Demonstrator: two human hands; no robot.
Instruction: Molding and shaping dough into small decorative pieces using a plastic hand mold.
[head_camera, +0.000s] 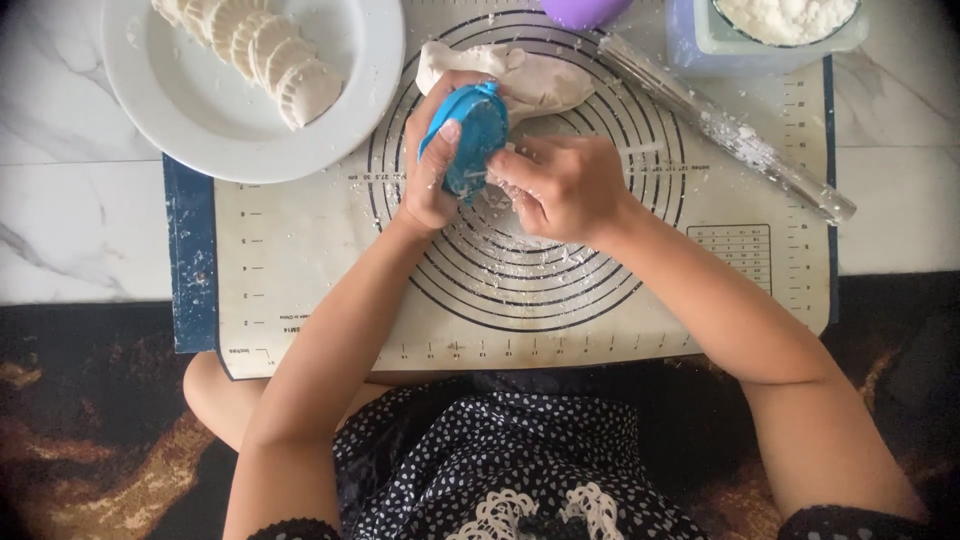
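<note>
Blue plastic hinged dumpling press (470, 140) sits near centre of the mat, folded nearly closed, held up off the surface betw. both hands. Left hand (432, 165) wraps it from the 9 o'clock side, fingers curled round the back, thumb across the front: firm grip. Right hand (567, 187) comes in from 3 o'clock, fingers bunched and pinched at the press's lower edge, where a bit of white dough seems to show; can't tell if it actually grips anything, the fingertips are partly hidden.

Under them: cream silicone pastry mat with dark blue border and ringed circles (300, 260), dusted w/ flour. At 12 o'clock from the press, touching distance, a lump of white dough (540, 80) lies on the mat. At 2 o'clock a clear floury rolling pin (730, 135) lies on a slant, well apart from the hands. Further toward 1 o'clock, a pale lilac square container of flour (700, 40) at the top edge, and a purple rounded thing (583, 10) just beside it, cut off by the frame.

At 10 o'clock a white round plate (200, 110) overlaps the mat's corner, carrying a row of pale crimped half-moon dumplings (265, 50). All on a white marble-look tabletop (70, 220). Person wears a dark dotted dress (500, 450).
</note>
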